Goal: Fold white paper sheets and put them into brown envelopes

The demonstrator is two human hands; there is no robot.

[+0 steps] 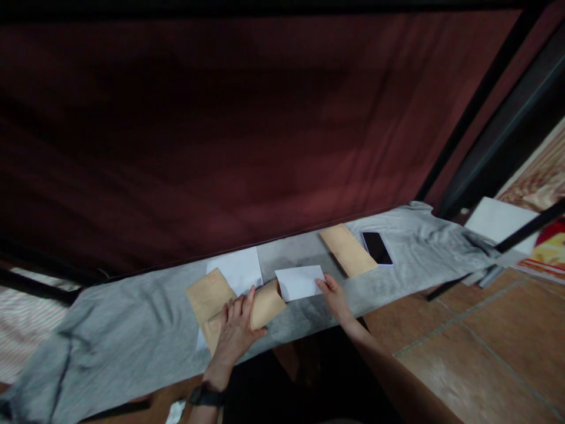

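Observation:
My right hand [334, 297] pinches the right edge of a folded white sheet of paper [301, 282]. The sheet's left end meets the open mouth of a brown envelope [267, 305]; how far it reaches inside is hidden. My left hand [237, 325] lies over the left part of that envelope, fingers spread and thumb out, pressing it flat. Beneath and left of this hand is another brown envelope [210, 292], partly covered. White paper [242, 268] lies behind and under it.
The narrow bench is covered by a grey cloth [132, 330]. To the right lie a further brown envelope [348, 251] and a phone [376, 248] with a dark screen. A dark red panel [265, 129] rises along the back edge. Tiled floor [463, 347] shows at right.

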